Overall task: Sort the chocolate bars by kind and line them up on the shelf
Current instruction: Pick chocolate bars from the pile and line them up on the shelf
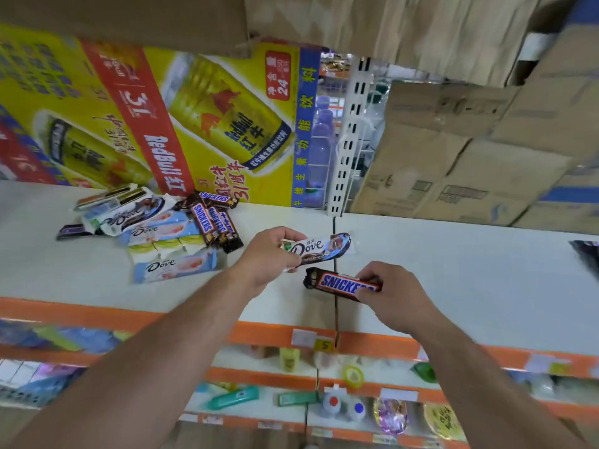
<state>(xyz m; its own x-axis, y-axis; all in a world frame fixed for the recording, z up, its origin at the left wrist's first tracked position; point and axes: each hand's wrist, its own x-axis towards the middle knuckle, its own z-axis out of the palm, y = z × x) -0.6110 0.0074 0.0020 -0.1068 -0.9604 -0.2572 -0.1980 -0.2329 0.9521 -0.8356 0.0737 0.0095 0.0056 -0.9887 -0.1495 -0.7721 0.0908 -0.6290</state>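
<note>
My left hand [270, 254] grips the left end of a white Dove bar [324, 246] just above the white shelf top [453, 286]. My right hand [389, 291] pinches the right end of a brown Snickers bar [337, 283] close in front of it. A mixed pile lies at the left of the shelf: several Snickers bars [214, 222], pale blue and white Dove bars [155, 231], one Dove bar [175, 265] nearest the front, and a dark purple bar [73, 231] at the pile's left edge.
A yellow Red Bull carton [162, 118] stands behind the pile, brown cardboard boxes [470, 157] at the back right. A dark wrapper [586, 254] shows at the right edge. The shelf has an orange front strip [259, 332]; lower shelves hold small goods.
</note>
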